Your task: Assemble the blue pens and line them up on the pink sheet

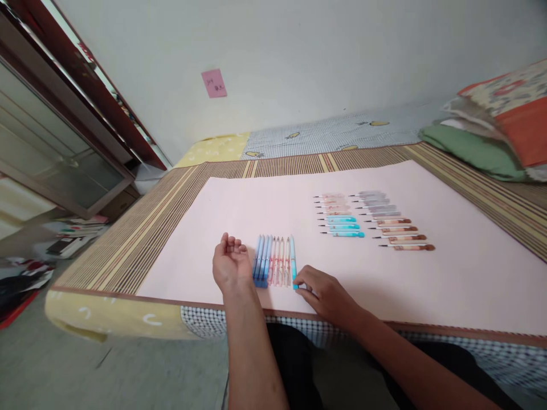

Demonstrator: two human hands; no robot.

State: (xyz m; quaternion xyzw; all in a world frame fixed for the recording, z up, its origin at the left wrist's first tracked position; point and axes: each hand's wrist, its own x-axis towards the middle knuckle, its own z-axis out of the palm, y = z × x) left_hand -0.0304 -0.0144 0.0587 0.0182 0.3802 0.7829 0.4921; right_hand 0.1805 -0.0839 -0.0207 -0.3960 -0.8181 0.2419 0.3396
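A row of pens lies side by side at the front of a pale pink sheet (183, 239). Several blue pens (261, 256) make up its left part, and several pink patterned pens (280, 259) lie next to them. A light-blue pen (293, 256) is at the row's right end. My right hand (322, 293) pinches this pen's near end between thumb and fingers. Beside the blue pens, my left hand (231, 265) rests palm up, its fingers loosely curled and nothing in it.
Further right on the sheet are two columns of pens: pink and turquoise pens (342, 219), and grey and brown pens (397, 228). A striped mat (123, 233) lies under the sheet on a bed. Folded bedding (504, 131) is piled at the right; a pink note (214, 83) hangs on the wall.
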